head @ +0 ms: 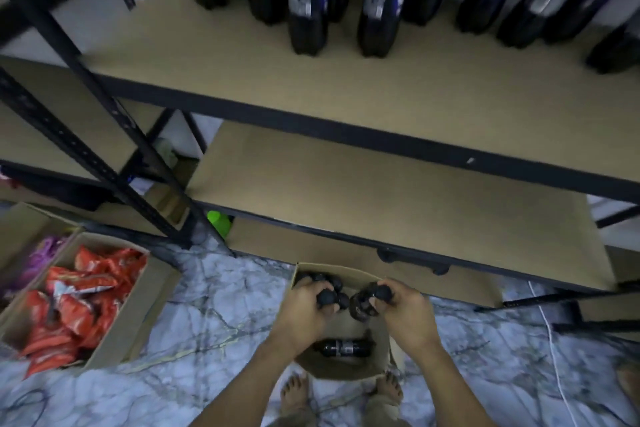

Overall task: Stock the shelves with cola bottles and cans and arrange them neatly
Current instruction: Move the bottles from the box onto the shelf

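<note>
A cardboard box point(346, 373) stands on the floor in front of my feet, with several small cola bottles in it. My left hand point(304, 305) grips the black cap end of one small bottle point(327, 298) above the box. My right hand point(401, 305) grips another small bottle point(362, 308) by its top, tilted towards the left. One small bottle point(341, 346) lies on its side on the box bottom. Several large cola bottles point(308, 0) stand at the back of the upper shelf point(242, 69). The shelf below point(346, 184) is bare.
A second box point(114, 333) full of red snack bags sits on the marble floor at the left. Black shelf uprights point(104, 135) slant across the left side. A white cable point(550, 340) runs over the floor at the right. A green object point(219, 222) lies under the lowest shelf.
</note>
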Motion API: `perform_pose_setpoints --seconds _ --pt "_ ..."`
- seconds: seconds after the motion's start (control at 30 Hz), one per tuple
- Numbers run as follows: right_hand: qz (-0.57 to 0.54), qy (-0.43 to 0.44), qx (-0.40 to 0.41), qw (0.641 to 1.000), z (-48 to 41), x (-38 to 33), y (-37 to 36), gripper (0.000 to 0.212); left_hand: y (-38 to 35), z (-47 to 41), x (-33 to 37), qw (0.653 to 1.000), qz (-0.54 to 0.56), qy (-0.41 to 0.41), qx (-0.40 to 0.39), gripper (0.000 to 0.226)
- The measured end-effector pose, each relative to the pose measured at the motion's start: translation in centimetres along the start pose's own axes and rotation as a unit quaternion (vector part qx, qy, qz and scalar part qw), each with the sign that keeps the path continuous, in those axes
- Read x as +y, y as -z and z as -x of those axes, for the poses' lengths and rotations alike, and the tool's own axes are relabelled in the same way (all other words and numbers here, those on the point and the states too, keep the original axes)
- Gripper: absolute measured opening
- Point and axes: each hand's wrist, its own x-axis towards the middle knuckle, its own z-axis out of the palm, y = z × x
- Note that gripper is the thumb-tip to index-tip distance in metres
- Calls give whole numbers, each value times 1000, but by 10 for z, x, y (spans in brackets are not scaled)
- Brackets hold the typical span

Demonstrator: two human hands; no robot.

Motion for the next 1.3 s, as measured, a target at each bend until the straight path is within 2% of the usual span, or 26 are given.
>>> perform_pose_setpoints --seconds 0.13,0.3,0.43,0.63,0.77,0.97,1.1,1.3 --pt "3 70 79 994 35 -47 52 16 41 23 40 999 6 -39 22 29" --pt "-43 145 105 983 60 -75 112 16 77 38 80 994 4 -95 52 22" --pt "-111 142 120 976 68 -79 150 17 94 42 106 989 -5 -130 71 19" --pt "-129 167 146 967 69 -74 213 30 87 49 148 982 -17 -134 129 14" --pt "-136 188 147 962 68 -64 255 26 73 49 176 977 -6 -115 179 13" --pt "-167 231 115 952 61 -59 316 20 44 42 217 976 0 -82 203 9" --pt "-202 231 89 948 54 -85 371 16 28 36 236 975 13 -60 215 15" --pt "-247 295 126 914 15 -148 448 22 17 35 255 965 35 -72 249 18"
